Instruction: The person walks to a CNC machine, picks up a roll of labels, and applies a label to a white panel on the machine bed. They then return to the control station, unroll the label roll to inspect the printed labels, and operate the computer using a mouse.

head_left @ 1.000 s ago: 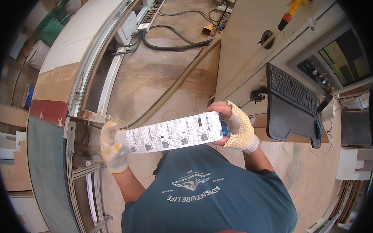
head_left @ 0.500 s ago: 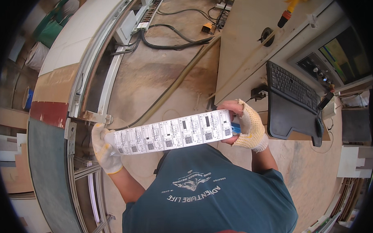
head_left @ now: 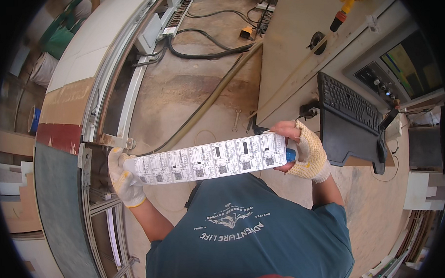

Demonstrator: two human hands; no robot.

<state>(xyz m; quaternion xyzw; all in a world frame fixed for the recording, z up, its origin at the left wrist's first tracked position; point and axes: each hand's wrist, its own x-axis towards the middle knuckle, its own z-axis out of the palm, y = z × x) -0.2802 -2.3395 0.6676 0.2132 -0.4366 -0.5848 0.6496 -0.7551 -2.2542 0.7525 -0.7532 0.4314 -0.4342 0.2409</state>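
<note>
A long strip of white printed labels (head_left: 207,159) stretches between my two gloved hands, in front of my dark teal shirt. At its left end, my left hand (head_left: 124,177) has its fingers closed on the strip. My right hand (head_left: 305,151) grips the other end, bare fingertips and thumb showing past the knitted glove. Something blue (head_left: 291,155), partly hidden, sits in the right palm behind the strip's end; its kind I cannot make out. Small black blocks and square codes mark the labels.
On the right a black keyboard (head_left: 351,102) and mouse (head_left: 381,150) rest on a tray below a screen (head_left: 416,68). Boards (head_left: 62,193) line a metal frame at left. A wrench (head_left: 236,120), a hose (head_left: 216,90) and cables lie on the floor.
My right hand has moved a little to the right, and more of the label strip shows at that end. My left hand stays nearly in place.
</note>
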